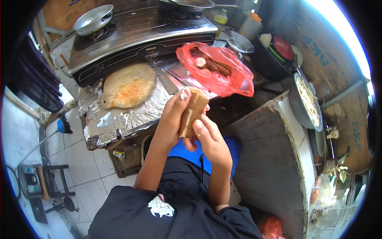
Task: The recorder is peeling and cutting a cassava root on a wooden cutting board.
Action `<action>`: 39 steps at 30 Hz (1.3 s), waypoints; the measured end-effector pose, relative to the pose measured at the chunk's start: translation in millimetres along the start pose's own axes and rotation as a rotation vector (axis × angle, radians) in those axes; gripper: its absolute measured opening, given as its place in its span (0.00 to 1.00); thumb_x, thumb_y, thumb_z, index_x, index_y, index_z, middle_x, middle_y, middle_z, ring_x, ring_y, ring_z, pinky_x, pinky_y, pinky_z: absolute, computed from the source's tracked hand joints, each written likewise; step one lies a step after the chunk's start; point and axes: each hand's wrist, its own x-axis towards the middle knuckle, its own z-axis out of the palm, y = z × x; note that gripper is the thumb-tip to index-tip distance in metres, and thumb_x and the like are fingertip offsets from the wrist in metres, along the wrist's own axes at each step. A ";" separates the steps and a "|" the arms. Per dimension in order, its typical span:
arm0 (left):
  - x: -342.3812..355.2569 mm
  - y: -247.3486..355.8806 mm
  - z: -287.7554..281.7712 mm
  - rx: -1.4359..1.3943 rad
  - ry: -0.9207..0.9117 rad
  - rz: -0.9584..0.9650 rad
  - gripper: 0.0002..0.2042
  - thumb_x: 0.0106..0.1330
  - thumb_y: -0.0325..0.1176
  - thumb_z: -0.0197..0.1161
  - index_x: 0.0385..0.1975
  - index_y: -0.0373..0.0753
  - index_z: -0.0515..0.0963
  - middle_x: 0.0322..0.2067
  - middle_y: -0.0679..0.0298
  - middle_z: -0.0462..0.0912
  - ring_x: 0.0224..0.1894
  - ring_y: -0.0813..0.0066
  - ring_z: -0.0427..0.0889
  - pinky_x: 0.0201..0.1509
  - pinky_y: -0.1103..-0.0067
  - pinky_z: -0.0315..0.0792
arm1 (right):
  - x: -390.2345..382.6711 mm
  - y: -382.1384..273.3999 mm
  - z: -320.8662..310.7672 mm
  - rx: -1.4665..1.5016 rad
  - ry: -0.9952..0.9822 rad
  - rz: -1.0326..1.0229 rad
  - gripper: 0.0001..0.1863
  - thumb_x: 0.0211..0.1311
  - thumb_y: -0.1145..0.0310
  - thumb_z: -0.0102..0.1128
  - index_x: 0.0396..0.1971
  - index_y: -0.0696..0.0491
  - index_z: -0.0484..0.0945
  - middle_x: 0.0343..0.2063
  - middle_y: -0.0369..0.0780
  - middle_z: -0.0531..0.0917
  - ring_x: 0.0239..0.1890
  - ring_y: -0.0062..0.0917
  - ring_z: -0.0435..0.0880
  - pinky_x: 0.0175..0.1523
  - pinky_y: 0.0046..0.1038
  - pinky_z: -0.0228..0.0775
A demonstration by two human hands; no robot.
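A thick chunk of brown-skinned cassava (193,113), with pale lines along its skin, is held up in front of my body. My left hand (175,113) wraps its left side, the thumb near the top end. From the right, my right hand (211,140) grips the lower part, with its thumb against the skin. Beyond my hands lies an open red plastic bag (242,79) holding more cassava roots (215,67), one showing a white cut end. A round wooden cutting board (129,85) rests on the foil-covered table (93,127) to the left.
A black stove (143,49) with a metal pan (93,20) stands behind the board. On the right, a grey bowl (306,101) of pale strips sits on a tiled ledge (292,119), near a black tub (266,59) of dishes. A broom (61,125) leans at left.
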 end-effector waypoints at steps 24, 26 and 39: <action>-6.3 50.5 -50.5 -0.378 0.315 0.227 0.19 0.71 0.49 0.42 0.37 0.38 0.73 0.22 0.62 0.70 0.23 0.77 0.70 0.24 0.82 0.67 | 27.2 53.4 -11.4 -0.289 0.344 0.060 0.05 0.71 0.70 0.44 0.36 0.54 0.60 0.18 0.34 0.68 0.13 0.14 0.68 0.15 0.16 0.57; -4.9 42.0 -56.3 -0.383 0.203 0.244 0.17 0.71 0.47 0.40 0.38 0.39 0.70 0.25 0.59 0.74 0.25 0.71 0.74 0.31 0.70 0.74 | 0.7 25.4 22.9 -0.182 0.357 0.020 0.05 0.72 0.71 0.42 0.35 0.53 0.60 0.18 0.34 0.66 0.12 0.13 0.64 0.15 0.17 0.57; -10.4 32.4 -31.2 -0.203 0.361 0.193 0.12 0.70 0.45 0.41 0.38 0.45 0.67 0.25 0.68 0.74 0.22 0.78 0.76 0.27 0.73 0.77 | -22.9 10.7 52.5 -0.602 0.170 -0.014 0.03 0.66 0.78 0.50 0.35 0.60 0.66 0.15 0.47 0.70 0.14 0.37 0.72 0.21 0.32 0.59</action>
